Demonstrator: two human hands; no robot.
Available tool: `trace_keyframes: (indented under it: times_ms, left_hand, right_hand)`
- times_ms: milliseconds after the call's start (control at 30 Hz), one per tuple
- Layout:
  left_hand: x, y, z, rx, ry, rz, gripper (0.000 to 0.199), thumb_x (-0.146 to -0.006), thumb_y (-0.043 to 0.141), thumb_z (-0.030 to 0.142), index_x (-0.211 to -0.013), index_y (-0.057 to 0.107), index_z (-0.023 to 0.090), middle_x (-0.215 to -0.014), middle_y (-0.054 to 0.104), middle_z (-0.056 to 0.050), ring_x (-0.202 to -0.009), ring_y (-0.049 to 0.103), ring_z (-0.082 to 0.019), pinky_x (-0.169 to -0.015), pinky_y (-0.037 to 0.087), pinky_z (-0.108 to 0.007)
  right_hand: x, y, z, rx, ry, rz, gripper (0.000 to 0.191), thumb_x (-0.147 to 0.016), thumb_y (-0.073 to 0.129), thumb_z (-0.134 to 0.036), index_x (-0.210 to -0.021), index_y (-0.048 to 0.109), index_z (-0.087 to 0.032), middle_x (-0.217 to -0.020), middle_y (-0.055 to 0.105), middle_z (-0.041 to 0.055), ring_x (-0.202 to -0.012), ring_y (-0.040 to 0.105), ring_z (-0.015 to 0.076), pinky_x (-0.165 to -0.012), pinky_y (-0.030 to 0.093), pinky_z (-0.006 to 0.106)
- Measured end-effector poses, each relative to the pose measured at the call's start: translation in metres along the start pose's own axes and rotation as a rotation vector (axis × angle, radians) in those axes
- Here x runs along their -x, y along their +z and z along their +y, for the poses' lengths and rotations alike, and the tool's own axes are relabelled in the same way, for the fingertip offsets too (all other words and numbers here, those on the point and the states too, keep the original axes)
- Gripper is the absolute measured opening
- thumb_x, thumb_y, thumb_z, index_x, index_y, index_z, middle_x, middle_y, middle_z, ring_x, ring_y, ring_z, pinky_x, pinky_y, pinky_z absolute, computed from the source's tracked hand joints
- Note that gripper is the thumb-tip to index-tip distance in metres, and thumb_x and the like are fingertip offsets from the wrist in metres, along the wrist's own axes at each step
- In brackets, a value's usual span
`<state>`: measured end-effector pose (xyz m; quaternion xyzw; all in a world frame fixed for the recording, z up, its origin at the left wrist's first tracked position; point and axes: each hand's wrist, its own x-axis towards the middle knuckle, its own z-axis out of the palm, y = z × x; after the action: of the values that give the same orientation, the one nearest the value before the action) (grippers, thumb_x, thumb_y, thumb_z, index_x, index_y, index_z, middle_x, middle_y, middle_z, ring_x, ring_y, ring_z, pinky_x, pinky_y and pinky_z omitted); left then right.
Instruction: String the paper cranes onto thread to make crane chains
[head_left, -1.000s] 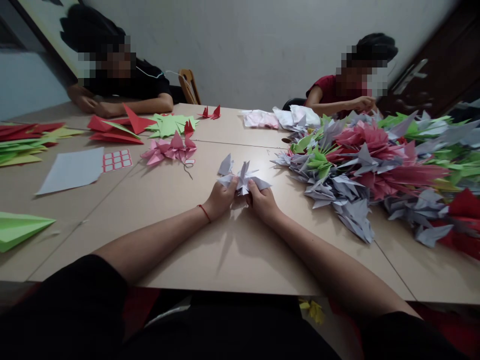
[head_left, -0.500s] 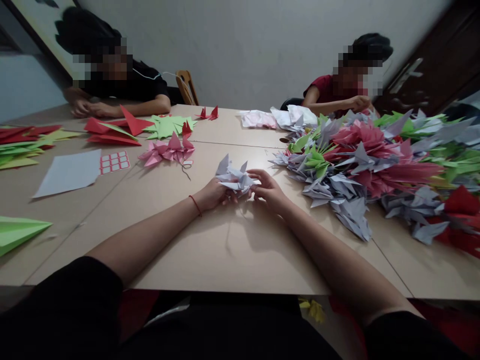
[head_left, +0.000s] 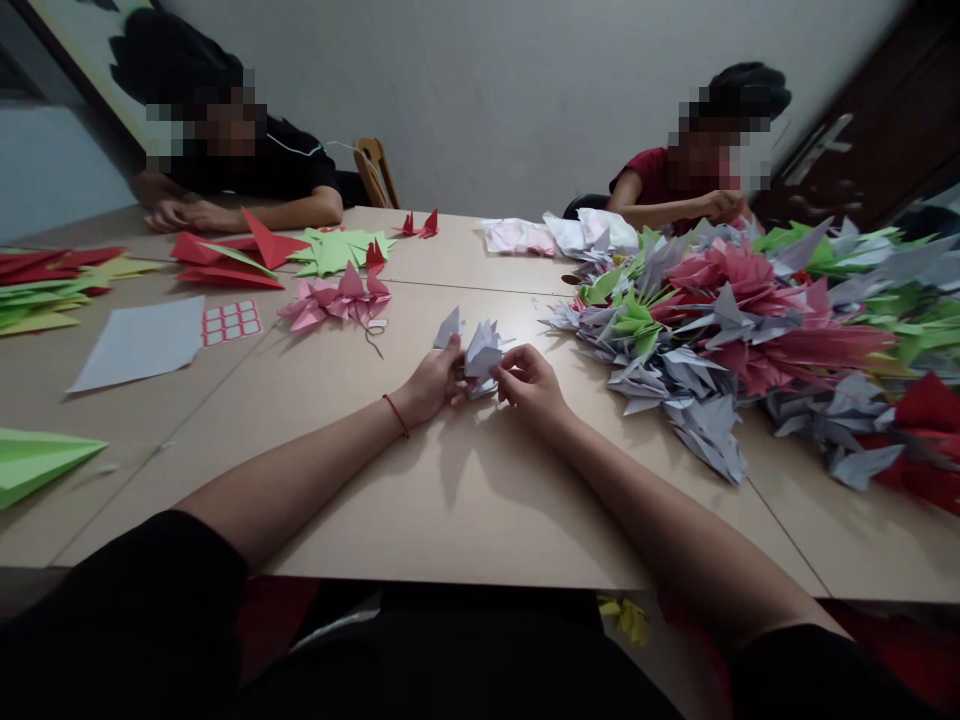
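Note:
Several pale grey-white folded paper cranes point(head_left: 484, 352) are bunched between my two hands above the middle of the table. My left hand point(head_left: 437, 384) grips the bunch from the left, its thumb up against the paper and one pale wing sticking up behind it. At the bunch's right side, my right hand point(head_left: 529, 386) pinches the paper between thumb and fingertips. Pink folded cranes point(head_left: 337, 298) with a dark string and a small tag lie beyond my left hand.
A big heap of folded cranes point(head_left: 739, 320) covers the table's right side. White paper point(head_left: 139, 343), a sticker sheet point(head_left: 232, 322), red folded paper point(head_left: 232, 258) and green paper point(head_left: 45, 465) lie left. Plastic packets point(head_left: 559, 234) lie at the back. Two people sit across the table.
My left thumb has come up over the paper, and the cranes have turned and bunched more upright. My right hand's fingers have closed in on the bunch's right side.

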<state>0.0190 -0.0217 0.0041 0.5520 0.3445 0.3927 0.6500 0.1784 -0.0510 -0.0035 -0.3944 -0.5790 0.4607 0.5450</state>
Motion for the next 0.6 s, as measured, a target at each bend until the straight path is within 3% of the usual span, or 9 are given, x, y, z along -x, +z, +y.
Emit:
trace_keyframes:
  times_ms: [67,100,233,333,500,600]
  left_hand:
    - [0.003,0.001,-0.001,-0.170,0.089,-0.035,0.069,-0.077,0.024,0.078,-0.072,0.052,0.016,-0.060,0.051,-0.002,-0.046,0.047,-0.010,-0.035,0.033,-0.022]
    - [0.005,0.002,-0.002,-0.267,0.132,-0.041,0.069,-0.076,0.026,0.079,-0.071,0.053,0.016,-0.059,0.051,-0.002,-0.045,0.046,-0.010,-0.037,0.034,-0.023]
    - [0.011,0.003,-0.002,-0.471,0.243,-0.007,0.050,-0.064,0.067,0.064,-0.071,0.055,0.015,-0.063,0.052,0.001,-0.054,0.046,-0.010,-0.048,0.035,-0.022]
    - [0.011,0.002,-0.002,-0.555,0.329,-0.003,0.041,-0.060,0.076,0.051,-0.072,0.058,0.017,-0.066,0.054,0.001,-0.062,0.048,-0.012,-0.057,0.039,-0.024]
    - [0.009,0.002,-0.003,-0.617,0.433,0.009,0.034,-0.086,0.049,0.047,-0.075,0.060,0.017,-0.074,0.059,-0.004,-0.072,0.053,-0.016,-0.072,0.043,-0.030]
    - [0.009,0.003,-0.003,-0.624,0.478,0.009,0.037,-0.091,0.038,0.046,-0.087,0.062,0.018,-0.090,0.061,-0.006,-0.083,0.055,-0.017,-0.079,0.043,-0.031]
  right_hand:
    - [0.001,0.002,0.000,-0.001,0.005,0.007,0.028,-0.071,0.067,-0.037,-0.073,0.044,-0.021,-0.059,0.050,-0.0080,-0.044,0.049,0.0062,-0.037,0.035,0.019]
    - [0.001,0.002,0.000,-0.002,0.008,0.008,0.029,-0.070,0.068,-0.037,-0.073,0.044,-0.021,-0.058,0.050,-0.0081,-0.044,0.050,0.0067,-0.037,0.035,0.019]
    - [0.000,0.000,-0.001,-0.003,0.016,-0.005,0.036,-0.061,0.075,-0.039,-0.072,0.045,-0.021,-0.058,0.051,-0.0085,-0.044,0.049,0.0069,-0.040,0.038,0.020]
    - [0.000,-0.001,0.000,0.010,0.008,-0.032,0.037,-0.060,0.076,-0.040,-0.070,0.047,-0.020,-0.057,0.052,-0.0075,-0.046,0.050,0.0078,-0.043,0.040,0.021]
    - [0.001,0.000,0.000,0.055,-0.045,-0.024,0.031,-0.071,0.068,-0.041,-0.079,0.046,-0.022,-0.058,0.047,-0.0085,-0.046,0.045,0.0073,-0.042,0.035,0.021]
    - [0.000,0.001,-0.002,0.090,-0.082,-0.030,0.032,-0.071,0.068,-0.039,-0.091,0.049,-0.023,-0.066,0.048,-0.0073,-0.051,0.046,0.0077,-0.047,0.037,0.022]
